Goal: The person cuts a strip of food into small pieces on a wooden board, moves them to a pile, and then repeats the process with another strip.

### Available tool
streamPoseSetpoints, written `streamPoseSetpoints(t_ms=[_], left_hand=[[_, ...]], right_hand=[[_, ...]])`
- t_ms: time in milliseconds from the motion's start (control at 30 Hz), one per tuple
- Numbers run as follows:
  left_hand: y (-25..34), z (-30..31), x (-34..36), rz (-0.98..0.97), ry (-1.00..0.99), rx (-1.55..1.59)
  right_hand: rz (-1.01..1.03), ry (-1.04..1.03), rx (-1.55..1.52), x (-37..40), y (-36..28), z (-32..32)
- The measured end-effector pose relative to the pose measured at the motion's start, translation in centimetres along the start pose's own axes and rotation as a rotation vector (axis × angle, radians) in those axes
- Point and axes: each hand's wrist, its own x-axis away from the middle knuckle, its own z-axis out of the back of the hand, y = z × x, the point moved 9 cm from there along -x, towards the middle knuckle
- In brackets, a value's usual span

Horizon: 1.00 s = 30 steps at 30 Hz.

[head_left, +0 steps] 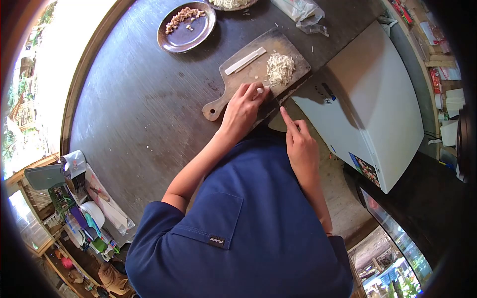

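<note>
A wooden cutting board with a handle lies on the dark table. Pale thin shreds are heaped on its right part, and whitish strips lie near its far left edge. My left hand is at the board's near edge, its fingers closed on a white piece. Just right of the board, my right hand is wrapped round a knife, index finger stretched along it. Only part of the dark blade shows, close to the white piece; the handle is hidden in my palm.
A brown plate with small diced pieces stands beyond the board, beside another plate of shreds. A plastic bag lies at the back. To the right is a white freezer. Utensils hang at the left.
</note>
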Motion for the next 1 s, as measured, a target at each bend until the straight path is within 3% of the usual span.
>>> streamPoseSetpoints(t_ms=[800,1000], left_hand=[[0.4,-1.3,1.1,-0.012,0.063,-0.099],[0.2,-1.1,1.2,-0.021,0.085,-0.066]], right_hand=[[0.075,0.142,-0.005,-3.1,-0.4,-1.3],[0.064,0.118,0.028,-0.7,-0.1,-0.2]])
